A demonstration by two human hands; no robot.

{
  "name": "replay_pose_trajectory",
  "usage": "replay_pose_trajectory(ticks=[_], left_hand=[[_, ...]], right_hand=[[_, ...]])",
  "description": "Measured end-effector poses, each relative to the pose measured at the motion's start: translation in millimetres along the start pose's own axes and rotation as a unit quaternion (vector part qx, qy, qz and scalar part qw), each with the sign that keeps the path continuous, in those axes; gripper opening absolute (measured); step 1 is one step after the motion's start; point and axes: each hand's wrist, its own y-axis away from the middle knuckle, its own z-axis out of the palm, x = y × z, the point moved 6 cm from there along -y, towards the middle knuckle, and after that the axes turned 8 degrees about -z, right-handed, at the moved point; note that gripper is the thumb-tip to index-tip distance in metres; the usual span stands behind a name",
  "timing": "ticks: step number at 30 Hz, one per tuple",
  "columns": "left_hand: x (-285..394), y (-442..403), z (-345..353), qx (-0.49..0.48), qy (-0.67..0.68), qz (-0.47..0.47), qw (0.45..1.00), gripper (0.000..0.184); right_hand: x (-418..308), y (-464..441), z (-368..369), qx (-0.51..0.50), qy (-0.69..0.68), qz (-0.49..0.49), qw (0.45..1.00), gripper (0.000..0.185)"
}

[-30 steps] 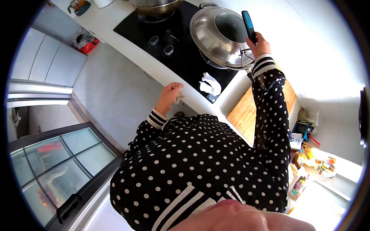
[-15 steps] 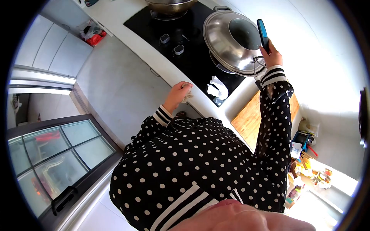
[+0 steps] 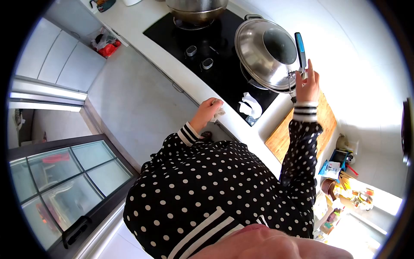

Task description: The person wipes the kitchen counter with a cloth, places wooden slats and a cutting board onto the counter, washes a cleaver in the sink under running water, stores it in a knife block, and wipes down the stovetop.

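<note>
A domed steel lid [image 3: 254,47] with a dark glass window covers a pan on the black cooktop [image 3: 224,82]. An upright black handle with a blue inlay [image 3: 300,47] rises at the lid's right side. Just below that handle is my right hand [image 3: 308,88], fingers apart and index finger stretched upward; the thumb is close to a small wire fitting at the lid's rim, contact unclear. My left hand [image 3: 206,114] is closed around a crumpled pale cloth [image 3: 219,113], over the counter's front edge. Crumpled white tissue [image 3: 251,106] lies on the cooktop's near corner.
Another metal pan [image 3: 196,11] sits on the far burner. Two knobs [image 3: 207,64] stand up from the cooktop. A wooden cutting board [image 3: 280,134] lies right of the stove, beside the wall. The glass-paned door [image 3: 69,181] is at lower left.
My right hand has let go of the lid's upright handle and moved slightly below it, fingers spreading. My left hand still holds the cloth. The whole view has shifted slightly.
</note>
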Motion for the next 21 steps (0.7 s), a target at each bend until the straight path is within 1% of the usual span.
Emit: replay_pose_trajectory(ticks=[1, 2, 3, 4, 5, 6, 7, 8, 9, 11, 12, 13, 15, 16, 17, 19, 20, 21], left_hand=[[-1.3, -0.7, 1.8, -0.001, -0.002, 0.000, 1.000, 0.024], [-3.5, -5.3, 4.2, -0.003, -0.014, 0.002, 1.000, 0.025], [-5.5, -10.9, 8.7, -0.006, -0.026, 0.002, 1.000, 0.025], [-3.4, -8.9, 17.7, -0.016, -0.009, -0.005, 1.000, 0.025], [-4.3, -11.7, 23.4, -0.022, -0.039, 0.007, 0.999, 0.024], [-4.4, -8.7, 30.7, -0.033, -0.041, -0.003, 0.999, 0.024], [-3.5, -4.2, 36.6, -0.045, -0.045, -0.012, 0.998, 0.023], [-6.4, -1.9, 39.4, -0.046, -0.095, -0.025, 0.994, 0.024], [-8.2, -0.8, 41.0, -0.046, -0.118, 0.004, 0.992, 0.025], [-21.2, 1.2, 44.7, -0.039, -0.154, 0.061, 0.985, 0.026], [-25.9, 3.0, 44.2, -0.041, -0.124, 0.046, 0.990, 0.029], [-32.3, 7.4, 44.5, -0.038, -0.120, 0.029, 0.992, 0.030], [-38.6, 18.1, 39.7, -0.028, -0.121, -0.005, 0.992, 0.030], [-45.5, 17.2, 40.2, -0.034, -0.124, 0.036, 0.991, 0.028], [-53.9, 15.0, 38.8, -0.037, -0.158, 0.036, 0.986, 0.028], [-48.9, 21.7, 43.7, -0.053, -0.225, 0.032, 0.973, 0.026], [-43.4, 24.2, 47.1, -0.068, -0.198, 0.013, 0.978, 0.025], [-38.8, 22.1, 46.7, -0.067, -0.201, 0.016, 0.977, 0.026]], right_hand=[[-12.6, 16.7, -1.2, 0.028, -0.059, -0.036, 0.997, 0.045], [-30.8, 36.3, -0.2, 0.016, -0.118, -0.055, 0.991, 0.038], [-45.1, 60.3, 9.9, -0.007, -0.144, -0.048, 0.988, 0.034], [-56.4, 83.9, 25.5, -0.067, -0.200, -0.031, 0.977, 0.032], [-62.9, 107.1, 41.0, -0.103, -0.209, -0.034, 0.972, 0.031], [-59.6, 134.4, 62.0, -0.154, -0.224, 0.012, 0.962, 0.031], [-51.1, 162.7, 84.1, -0.182, -0.216, 0.030, 0.959, 0.034], [-47.9, 183.6, 97.8, -0.183, -0.184, 0.022, 0.965, 0.036], [-44.3, 197.1, 106.9, -0.184, -0.152, 0.009, 0.971, 0.038], [-41.2, 208.1, 116.9, -0.179, -0.164, 0.021, 0.970, 0.043], [-42.8, 208.3, 119.7, -0.175, -0.153, 0.014, 0.973, 0.047], [-44.6, 205.2, 122.0, -0.186, -0.154, 0.000, 0.970, 0.052], [-42.6, 199.0, 132.2, -0.166, -0.137, -0.043, 0.976, 0.055], [-40.7, 195.9, 135.9, -0.146, -0.142, -0.055, 0.977, 0.057], [-39.0, 193.2, 139.6, -0.144, -0.144, -0.057, 0.977, 0.058], [-34.7, 191.6, 148.9, -0.148, -0.144, -0.045, 0.977, 0.061], [-34.5, 189.9, 148.6, -0.135, -0.121, -0.027, 0.983, 0.051], [-27.6, 193.0, 160.4, -0.151, -0.123, -0.019, 0.981, 0.045]])
